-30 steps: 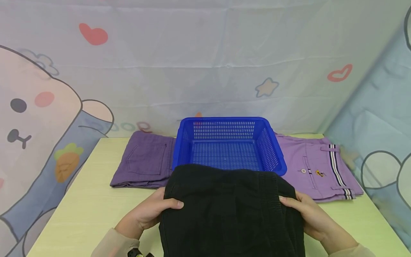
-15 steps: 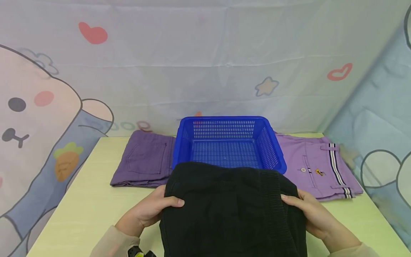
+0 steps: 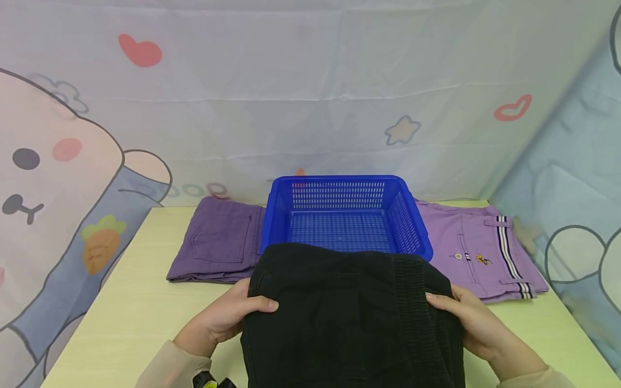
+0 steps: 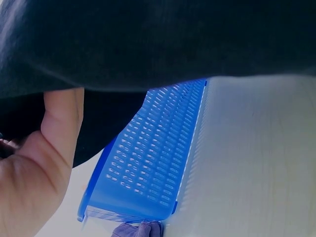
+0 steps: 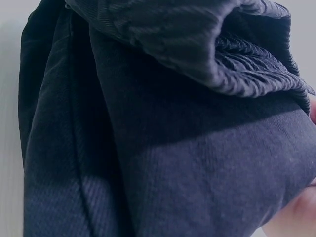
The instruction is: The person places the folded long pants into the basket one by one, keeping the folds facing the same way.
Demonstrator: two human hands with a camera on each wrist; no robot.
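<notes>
Folded black pants (image 3: 335, 318) with a ribbed elastic waistband are held up in front of the body, between both hands. My left hand (image 3: 225, 318) grips their left edge, thumb on top and fingers underneath. On the opposite edge, beside the waistband, my right hand (image 3: 477, 328) pinches the cloth with its thumb on top. The left wrist view shows the left hand (image 4: 42, 153) partly hidden under the dark cloth (image 4: 163, 39). Layers of the folded pants (image 5: 207, 153) fill the right wrist view, with a bit of the right hand (image 5: 296, 217) at its edge.
A blue plastic basket (image 3: 421, 237) with perforated walls stands just behind the pants, its near rim covered by them. Folded dark purple pants (image 3: 220, 240) lie left of it, folded light purple pants (image 3: 466, 248) right. A printed cloth (image 3: 310, 91) hangs behind the pale table (image 3: 121, 323).
The black pants have risen slightly in the head view, and the right hand has shifted a little outward and up. Both hands keep their hold.
</notes>
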